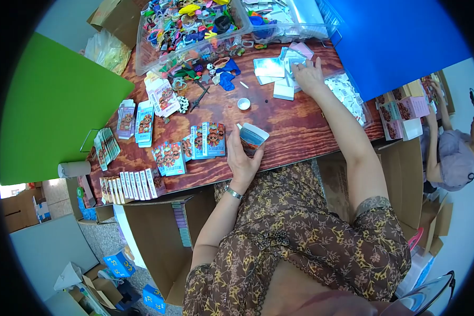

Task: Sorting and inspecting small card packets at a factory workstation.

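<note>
My left hand is wrapped round a small open carton, its top facing up and its inside dark. Further away and to the right, my right hand reaches over a loose pile of flat cards or packets, fingers apart and fingertips touching the pile. Whether they pinch one is hard to see. Between the hands stands a small white cup. Several printed blue cartons stand just left of my left hand.
A clear bin of colourful small toys fills the back, beside a bin of flat packets. At right lies a tray of white pieces. Rows of cartons line the front left edge. Another person works at far right.
</note>
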A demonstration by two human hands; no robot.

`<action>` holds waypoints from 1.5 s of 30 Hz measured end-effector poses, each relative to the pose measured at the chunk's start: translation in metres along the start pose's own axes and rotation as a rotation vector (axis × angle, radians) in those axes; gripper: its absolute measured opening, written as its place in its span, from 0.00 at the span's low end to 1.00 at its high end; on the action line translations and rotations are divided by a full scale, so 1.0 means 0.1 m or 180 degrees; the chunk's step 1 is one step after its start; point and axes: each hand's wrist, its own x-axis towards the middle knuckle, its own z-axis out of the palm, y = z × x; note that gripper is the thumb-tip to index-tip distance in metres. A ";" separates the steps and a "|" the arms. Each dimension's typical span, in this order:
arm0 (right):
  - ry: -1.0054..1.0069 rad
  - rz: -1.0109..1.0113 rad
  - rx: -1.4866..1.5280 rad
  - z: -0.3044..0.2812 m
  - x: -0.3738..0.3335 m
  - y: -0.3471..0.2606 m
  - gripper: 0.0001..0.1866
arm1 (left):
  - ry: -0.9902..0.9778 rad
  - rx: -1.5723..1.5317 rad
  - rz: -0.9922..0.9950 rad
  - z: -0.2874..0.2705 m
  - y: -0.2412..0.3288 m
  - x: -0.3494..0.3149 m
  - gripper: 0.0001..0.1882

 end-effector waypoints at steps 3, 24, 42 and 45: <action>0.0025 0.0240 0.0178 0.03 0.02 0.07 0.24 | 0.0065 0.0112 0.0272 0.00 -0.02 0.02 0.51; 0.1428 -0.1348 0.1961 -0.46 0.54 -1.61 0.19 | -0.0062 -0.0094 0.0398 -0.07 -0.23 -0.14 0.52; 0.0138 -0.0069 0.1449 -0.26 -0.64 1.04 0.12 | -0.0135 -0.0212 0.0517 -0.07 -0.29 -0.12 0.52; 0.0040 0.0192 0.1523 -0.04 -0.93 1.00 0.14 | -0.0125 -0.0160 0.0525 -0.07 -0.30 -0.15 0.52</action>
